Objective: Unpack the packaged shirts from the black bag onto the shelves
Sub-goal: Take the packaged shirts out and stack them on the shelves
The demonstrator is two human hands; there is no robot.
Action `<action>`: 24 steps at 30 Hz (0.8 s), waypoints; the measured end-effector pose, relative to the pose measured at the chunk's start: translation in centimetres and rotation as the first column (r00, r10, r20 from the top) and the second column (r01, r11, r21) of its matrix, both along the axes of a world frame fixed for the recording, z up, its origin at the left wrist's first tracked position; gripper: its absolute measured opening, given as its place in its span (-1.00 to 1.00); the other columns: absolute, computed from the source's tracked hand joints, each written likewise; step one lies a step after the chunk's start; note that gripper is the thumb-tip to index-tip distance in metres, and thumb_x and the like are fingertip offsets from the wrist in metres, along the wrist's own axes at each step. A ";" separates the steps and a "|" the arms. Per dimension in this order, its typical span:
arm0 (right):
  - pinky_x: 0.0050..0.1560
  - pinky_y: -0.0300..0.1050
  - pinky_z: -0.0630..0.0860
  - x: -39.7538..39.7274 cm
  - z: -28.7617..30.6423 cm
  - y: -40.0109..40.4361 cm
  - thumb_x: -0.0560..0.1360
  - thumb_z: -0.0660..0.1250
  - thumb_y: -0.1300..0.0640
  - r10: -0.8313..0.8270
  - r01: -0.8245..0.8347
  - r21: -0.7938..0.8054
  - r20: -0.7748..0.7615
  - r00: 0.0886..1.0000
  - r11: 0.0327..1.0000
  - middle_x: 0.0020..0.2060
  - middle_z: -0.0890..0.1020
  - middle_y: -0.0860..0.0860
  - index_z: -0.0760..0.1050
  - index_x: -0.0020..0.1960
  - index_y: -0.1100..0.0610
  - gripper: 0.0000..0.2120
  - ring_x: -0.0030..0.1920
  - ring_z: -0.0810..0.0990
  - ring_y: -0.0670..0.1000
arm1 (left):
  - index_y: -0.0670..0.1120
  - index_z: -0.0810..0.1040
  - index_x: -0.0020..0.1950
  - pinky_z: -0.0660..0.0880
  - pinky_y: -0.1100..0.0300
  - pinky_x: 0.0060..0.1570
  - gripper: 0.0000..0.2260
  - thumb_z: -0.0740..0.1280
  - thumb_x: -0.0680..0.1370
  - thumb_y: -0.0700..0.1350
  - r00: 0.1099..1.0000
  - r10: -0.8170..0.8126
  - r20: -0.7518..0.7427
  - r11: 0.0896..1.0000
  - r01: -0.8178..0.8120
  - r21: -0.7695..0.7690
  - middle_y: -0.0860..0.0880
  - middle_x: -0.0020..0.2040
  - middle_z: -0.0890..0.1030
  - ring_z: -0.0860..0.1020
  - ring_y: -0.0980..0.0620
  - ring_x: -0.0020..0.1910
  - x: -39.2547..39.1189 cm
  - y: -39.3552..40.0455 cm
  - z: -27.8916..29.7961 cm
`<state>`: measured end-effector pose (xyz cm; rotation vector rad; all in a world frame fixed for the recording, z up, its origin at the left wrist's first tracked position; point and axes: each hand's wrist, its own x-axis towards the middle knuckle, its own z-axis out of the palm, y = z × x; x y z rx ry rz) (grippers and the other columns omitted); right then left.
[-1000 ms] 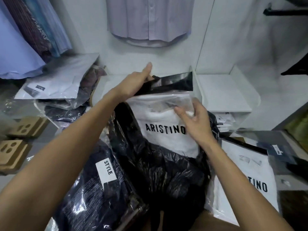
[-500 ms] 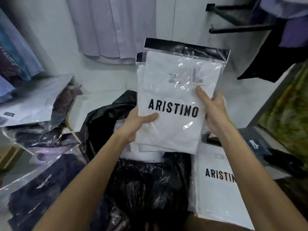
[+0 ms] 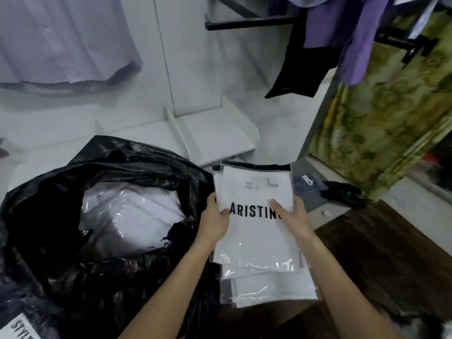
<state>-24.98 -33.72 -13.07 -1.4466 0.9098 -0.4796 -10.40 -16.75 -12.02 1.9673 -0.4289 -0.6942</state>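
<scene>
Nearest, at the bottom left corner, a white label (image 3: 20, 326) with black letters lies on dark plastic; beside it the black bag (image 3: 49, 241) stands open, and more packaged shirts (image 3: 129, 216) in clear film show inside its mouth. To the right of the bag, a pile (image 3: 269, 287) of white packaged shirts lies flat on the dark wooden floor (image 3: 391, 265); the top shirt (image 3: 256, 243) carries the black word ARISTINO, partly covered. Both hands hold this top shirt by its edges; the left hand (image 3: 216, 222) grips the left edge, thumb on the front and the other fingers hidden behind; the right hand (image 3: 294, 217) grips the right edge, thumb lying over the last letter, fingers curled under the side. The shirt rests on the pile, slightly turned against the packs below it. Behind the pile a small dark blue pack (image 3: 309, 183) and a black object (image 3: 344, 193) lie on a grey ledge. Farther, a white shelf (image 3: 220, 135) with dividers stands against the white wall; above it a pale shirt (image 3: 66, 40) hangs at the left; at the right, purple clothes (image 3: 342, 25) and a black garment (image 3: 298, 67) hang from a black rail (image 3: 244, 24); a green patterned curtain (image 3: 391, 118) fills the right side.
</scene>
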 end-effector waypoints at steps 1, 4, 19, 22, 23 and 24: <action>0.02 -0.03 0.69 -0.6 -1.9 -0.8 0.48 0.56 0.01 0.001 -0.002 -0.023 -0.053 0.999 1.000 0.14 0.72 0.00 0.53 0.32 0.04 -0.54 0.08 0.73 0.01 | -0.03 0.20 0.60 0.48 0.20 0.18 -0.45 0.25 0.62 -0.27 0.998 -0.068 0.012 0.996 0.068 0.050 -0.04 0.35 0.53 0.54 -0.01 0.23 -0.8 -0.3 -1.3; 0.18 0.11 0.64 -2.2 -7.1 -1.7 0.40 0.59 -0.09 0.011 -0.018 -0.028 -0.221 0.975 0.999 0.17 0.70 -0.02 0.52 0.35 -0.03 -0.44 0.15 0.70 0.01 | -0.12 0.26 0.57 0.42 0.23 0.24 -0.42 0.20 0.55 -0.39 0.984 -0.176 0.020 0.964 0.169 0.207 -0.14 0.38 0.41 0.46 -0.11 0.36 -3.3 -0.7 -3.7; 0.33 0.14 0.49 -3.2 -8.3 -2.3 0.34 0.46 -0.31 0.085 -0.192 -0.187 -0.465 0.881 0.963 0.20 0.59 -0.03 0.41 0.42 -0.17 -0.30 0.31 0.45 0.06 | -0.16 0.47 0.23 0.54 0.14 0.03 -0.68 0.26 0.61 0.04 0.979 -0.204 0.009 0.848 0.172 0.501 -0.15 0.17 0.46 0.56 -0.09 0.06 -8.3 -0.2 -3.2; 0.37 0.15 0.38 -2.3 -7.3 -1.5 0.44 0.48 -0.21 0.062 -0.179 -0.157 -0.560 0.826 0.971 0.37 0.34 0.13 0.34 0.46 -0.07 -0.33 0.39 0.26 0.20 | -0.15 0.41 0.19 0.56 0.03 0.01 -0.54 0.29 0.55 0.21 0.996 -0.089 -0.003 0.892 0.081 0.444 -0.15 0.11 0.54 0.58 -0.13 0.04 -6.8 -0.9 -4.0; 0.37 0.16 0.35 -2.1 -7.1 -1.1 0.45 0.48 -0.22 0.037 -0.146 -0.147 -0.568 0.822 0.978 0.43 0.26 0.14 0.31 0.47 -0.03 -0.30 0.41 0.23 0.23 | -0.15 0.40 0.15 0.57 -0.01 -0.01 -0.56 0.31 0.54 0.20 0.998 -0.060 0.009 0.906 0.051 0.419 -0.15 0.07 0.56 0.58 -0.14 0.03 -6.6 -1.2 -4.1; 0.40 0.20 0.32 -2.1 -7.0 -0.7 0.43 0.49 -0.26 0.016 -0.124 -0.142 -0.594 0.804 0.982 0.47 0.23 0.14 0.27 0.49 0.00 -0.23 0.44 0.23 0.25 | -0.15 0.40 0.11 0.56 -0.01 -0.02 -0.60 0.33 0.55 0.17 0.999 -0.044 0.026 0.914 0.030 0.404 -0.14 0.05 0.56 0.57 -0.13 0.01 -6.4 -1.4 -4.0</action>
